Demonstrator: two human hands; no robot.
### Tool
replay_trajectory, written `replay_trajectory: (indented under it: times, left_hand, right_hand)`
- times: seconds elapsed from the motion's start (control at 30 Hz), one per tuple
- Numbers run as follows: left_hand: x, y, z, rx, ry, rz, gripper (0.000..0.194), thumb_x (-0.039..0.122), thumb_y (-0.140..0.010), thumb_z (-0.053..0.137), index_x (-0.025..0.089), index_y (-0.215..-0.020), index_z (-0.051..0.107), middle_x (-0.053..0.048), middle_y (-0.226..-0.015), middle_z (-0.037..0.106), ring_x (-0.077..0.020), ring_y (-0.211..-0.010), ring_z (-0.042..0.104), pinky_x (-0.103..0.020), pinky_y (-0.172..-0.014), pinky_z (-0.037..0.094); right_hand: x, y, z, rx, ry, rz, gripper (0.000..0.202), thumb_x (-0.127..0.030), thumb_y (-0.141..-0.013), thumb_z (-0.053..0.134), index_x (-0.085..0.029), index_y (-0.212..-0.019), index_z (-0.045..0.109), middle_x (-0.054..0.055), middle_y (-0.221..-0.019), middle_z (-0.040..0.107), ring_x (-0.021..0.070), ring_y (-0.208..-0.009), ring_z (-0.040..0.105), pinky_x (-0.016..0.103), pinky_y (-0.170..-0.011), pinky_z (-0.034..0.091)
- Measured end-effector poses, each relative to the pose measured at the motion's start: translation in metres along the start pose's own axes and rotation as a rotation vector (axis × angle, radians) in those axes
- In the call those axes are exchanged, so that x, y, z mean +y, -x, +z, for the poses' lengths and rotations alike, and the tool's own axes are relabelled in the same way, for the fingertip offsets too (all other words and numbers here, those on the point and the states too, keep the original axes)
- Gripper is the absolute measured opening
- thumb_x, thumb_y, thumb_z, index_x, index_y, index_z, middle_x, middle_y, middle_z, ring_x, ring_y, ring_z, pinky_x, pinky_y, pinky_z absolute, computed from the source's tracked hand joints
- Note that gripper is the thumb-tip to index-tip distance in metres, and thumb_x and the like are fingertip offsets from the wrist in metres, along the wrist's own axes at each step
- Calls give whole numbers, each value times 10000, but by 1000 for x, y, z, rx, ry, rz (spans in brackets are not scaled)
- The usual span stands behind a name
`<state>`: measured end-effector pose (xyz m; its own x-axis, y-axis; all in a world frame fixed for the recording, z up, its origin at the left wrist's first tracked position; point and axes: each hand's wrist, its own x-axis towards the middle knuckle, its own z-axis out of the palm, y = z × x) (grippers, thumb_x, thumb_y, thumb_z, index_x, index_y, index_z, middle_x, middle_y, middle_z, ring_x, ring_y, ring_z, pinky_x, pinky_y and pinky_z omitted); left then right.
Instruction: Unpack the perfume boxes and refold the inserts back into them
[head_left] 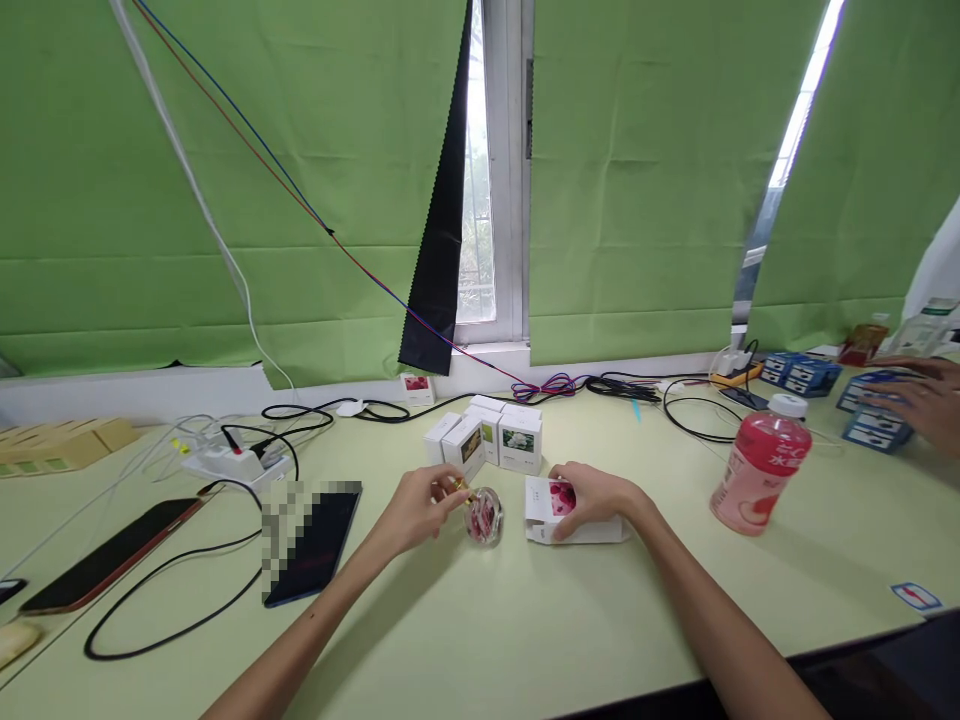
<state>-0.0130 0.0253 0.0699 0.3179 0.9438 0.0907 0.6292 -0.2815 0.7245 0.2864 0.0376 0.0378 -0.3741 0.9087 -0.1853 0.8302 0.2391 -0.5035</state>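
Perfume bottle (484, 516) sits on the worktop (480, 630) at the left hand's (417, 508) fingertips, grip pinched shut on its gold cap. Right hand (592, 497) just beside it, grip wrapped around the small white box (559, 512).

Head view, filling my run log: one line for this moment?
left hand: grips round clear glass bottle | right hand: holds open white carton | surface: pale green table

pink drink bottle (759, 470) upright at 3 o'clock; two dark phones (112, 553) at 9; white power strip (234, 462) at 10; small white boxes (495, 437) clustered at 12.
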Motion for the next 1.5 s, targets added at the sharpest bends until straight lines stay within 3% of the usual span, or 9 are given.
replay_trajectory:
  times: [0.23, 0.43, 0.6, 0.7, 0.8, 0.93, 1.1, 1.3, 1.5]
  left_hand:
    - [29, -46, 22, 90, -331, 199, 139, 245, -820, 570, 171, -843, 685, -55, -720, 668, -219, -716, 636, -299, -664, 449]
    - [37, -32, 25, 159, -264, 183, 306, 335, -852, 547, 194, -1123, 558, -47, -843, 654, -196, -679, 630, -306, -640, 464]
    - [47, -2, 35, -179, 278, -40, 468, 399, -774, 606, 214, -1171, 440, 56, -613, 564, -137, -448, 528, -211, -372, 354]
    - [43, 9, 37, -222, 386, -7, 393, 419, -796, 588, 200, -1111, 501, 72, -552, 521, -88, -388, 441, -188, -368, 297]
    - [32, 19, 20, -141, 400, -16, 451, 499, -787, 632, 186, -1095, 533, 78, -535, 490, -68, -391, 413, -186, -397, 274]
    - [7, 34, -28, 93, 357, -126, 603, 607, -693, 704, 188, -1102, 560, 75, -528, 485, -66, -390, 382, -182, -387, 206]
    - [-50, 43, -78, 192, 260, -287, 724, 653, -545, 763, 197, -1072, 566, 75, -448, 509, -85, -346, 342, -194, -356, 215]
    - [-98, 11, -84, 333, 58, -358, 490, 529, -632, 669, 177, -950, 546, 4, -482, 624, -171, -391, 552, -273, -448, 453]
    - [-85, -24, -84, 520, -238, -319, 315, 334, -806, 471, 131, -1013, 593, -83, -701, 705, -217, -511, 662, -391, -700, 546]
  right_hand:
    - [-5, 12, -11, 37, -117, -25, 729, -558, -546, 838, -227, -1139, 574, 54, -1124, 633, 258, -986, 593, 320, -778, 461]
    - [-23, 22, -18, 71, -266, -124, 694, -511, -585, 837, -225, -1132, 521, 18, -1025, 644, 212, -891, 593, 297, -726, 460]
    - [-50, 30, -19, 176, -241, -242, 677, -502, -567, 846, -208, -1073, 506, 26, -1024, 614, 196, -859, 567, 291, -710, 459]
    - [-57, 33, -21, 158, -163, -274, 658, -492, -542, 855, -209, -1040, 530, 23, -1015, 608, 199, -858, 557, 285, -702, 453]
    - [-49, 37, -26, 92, -144, -288, 650, -469, -531, 863, -221, -1045, 551, 5, -1006, 620, 196, -867, 567, 273, -715, 452]
    - [-15, 41, -38, 67, -42, -118, 640, -468, -469, 885, -213, -953, 553, 11, -944, 629, 209, -829, 579, 274, -664, 436]
    - [34, 23, -46, 228, -22, 123, 644, -413, -460, 891, -204, -987, 584, 62, -1023, 660, 248, -920, 605, 284, -709, 452]
    - [54, -33, -30, 543, -97, 339, 501, -321, -620, 795, -194, -1052, 574, 60, -930, 686, 237, -893, 642, 283, -704, 471]
    - [40, -60, -23, 803, -100, 330, 473, -336, -846, 595, -154, -1269, 483, 168, -1173, 617, 294, -1168, 554, 378, -941, 431]
